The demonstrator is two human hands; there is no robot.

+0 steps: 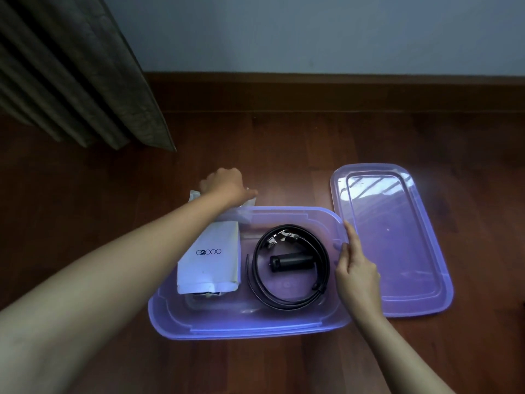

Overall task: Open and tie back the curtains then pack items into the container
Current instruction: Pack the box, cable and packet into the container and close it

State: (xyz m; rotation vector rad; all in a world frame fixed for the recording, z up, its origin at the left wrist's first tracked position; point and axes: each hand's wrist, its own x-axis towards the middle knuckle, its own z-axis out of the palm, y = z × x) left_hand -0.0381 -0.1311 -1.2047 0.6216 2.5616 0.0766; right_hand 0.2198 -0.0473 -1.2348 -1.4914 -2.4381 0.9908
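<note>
Head view, the only one we have: we look down on a wooden floor (pixel 284 155) by the wall, with the purple translucent container (pixel 247 332) open in front of us and its lid (pixel 397 245) lying flat just beside it on the right, off so the opening is free for packing. Inside, a white pouch (pixel 210 260) lies along the left part. A coiled black belt (pixel 279 303) fills the middle, wound into a ring so it fits the floor of the box, with a small black cylinder (pixel 289 261) lying within the ring. The left hand (pixel 224 186) reaches past the container's far left corner with fingers curled down over a crumpled white wrapper (pixel 194 195), gripping it. We judge this to be the next item to go in. The right hand (pixel 355 270) pinches the container's right rim, index finger laid along the edge and fingertips showing through the plastic, presumably to steady the box. The curtain (pixel 71 69) hangs in folds at upper left. We cannot tell from here whether it is tied back. The packing seems well along, and the lid is not yet on.
</note>
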